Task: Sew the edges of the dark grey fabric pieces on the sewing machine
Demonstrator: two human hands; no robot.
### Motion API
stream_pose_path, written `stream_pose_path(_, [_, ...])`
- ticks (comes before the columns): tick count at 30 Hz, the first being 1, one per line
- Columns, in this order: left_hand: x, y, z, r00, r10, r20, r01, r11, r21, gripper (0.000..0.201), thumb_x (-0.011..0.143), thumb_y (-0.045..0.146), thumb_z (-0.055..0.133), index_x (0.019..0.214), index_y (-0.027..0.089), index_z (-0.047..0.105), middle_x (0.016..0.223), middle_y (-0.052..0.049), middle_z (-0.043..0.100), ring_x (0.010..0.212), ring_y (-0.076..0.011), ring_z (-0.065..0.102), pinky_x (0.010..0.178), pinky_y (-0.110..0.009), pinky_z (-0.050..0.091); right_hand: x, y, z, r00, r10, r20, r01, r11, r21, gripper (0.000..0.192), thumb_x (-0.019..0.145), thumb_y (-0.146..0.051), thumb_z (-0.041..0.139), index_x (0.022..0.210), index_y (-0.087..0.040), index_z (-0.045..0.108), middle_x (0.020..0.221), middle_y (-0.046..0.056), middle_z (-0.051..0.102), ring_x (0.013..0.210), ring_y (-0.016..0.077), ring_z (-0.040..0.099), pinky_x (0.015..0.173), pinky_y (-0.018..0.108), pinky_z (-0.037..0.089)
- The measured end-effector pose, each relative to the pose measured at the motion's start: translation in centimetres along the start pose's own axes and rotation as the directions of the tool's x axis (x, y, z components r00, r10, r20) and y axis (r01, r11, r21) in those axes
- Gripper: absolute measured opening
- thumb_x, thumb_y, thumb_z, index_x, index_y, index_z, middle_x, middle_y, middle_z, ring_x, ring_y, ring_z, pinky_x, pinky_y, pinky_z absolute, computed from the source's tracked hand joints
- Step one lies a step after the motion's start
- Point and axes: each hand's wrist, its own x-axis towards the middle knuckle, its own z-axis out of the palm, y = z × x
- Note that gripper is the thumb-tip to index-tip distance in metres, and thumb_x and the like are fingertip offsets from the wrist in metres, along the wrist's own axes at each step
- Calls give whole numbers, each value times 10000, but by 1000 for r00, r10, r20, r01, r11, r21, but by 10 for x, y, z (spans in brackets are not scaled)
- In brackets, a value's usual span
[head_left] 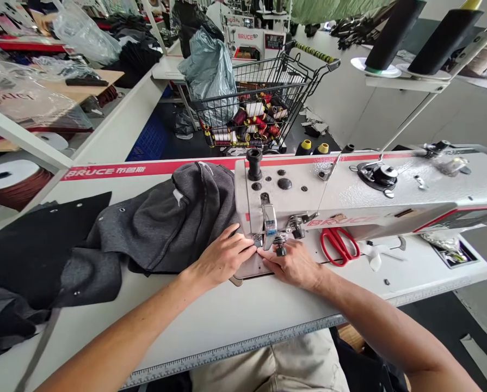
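Observation:
My left hand [226, 255] rests at the left of the sewing machine's [361, 190] head, thumb and forefinger drawn together by the presser foot [258, 239]. My right hand [295, 265] comes in from the other side, fingers bent and partly hidden behind the tension knobs. Both sets of fingertips nearly meet below the needle area; whatever small piece they pinch is too hidden to name. Dark grey fabric [161, 228] with metal eyelets lies bunched left of the machine, close to my left hand. Red-handled scissors [340, 246] lie under the machine arm, right of my right hand.
A measuring tape [227, 354] runs along the table's front edge. Black thread cones [394, 35] stand on a holder at upper right. Beyond the table is a wire cart [263, 81] with several thread spools. A parts tray [451, 253] is set in the table's right end.

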Motion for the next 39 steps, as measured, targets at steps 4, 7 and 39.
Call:
stream_pose_path(4, [1,-4,4,999,-5,-33,5,1000,-1,267,907,101,487,1079,199,666,959,-37,696,913,-160,616,1022,-389,414,3,-1,0,998,57,30,-57,998,0,240,957,-393,535,1059,-264,709,863,48,627,699,141,562,679,262,405])
stream_pose_path(7, [2,-6,4,999,1,-42,-2,1000,-20,255,919,103,481,1068,203,663,928,-19,695,879,-147,612,998,-364,416,6,-3,-2,994,94,51,-94,996,-4,260,962,-407,522,1057,-255,710,894,60,643,733,154,583,686,265,412])
stream_pose_path(39, [0,-14,9,990,-128,52,132,988,-80,233,912,85,467,1013,190,649,906,-26,685,943,-159,570,869,-324,364,-14,-6,4,983,172,-68,-174,985,-22,322,974,-312,439,1164,-270,695,774,67,640,653,179,574,618,272,403])
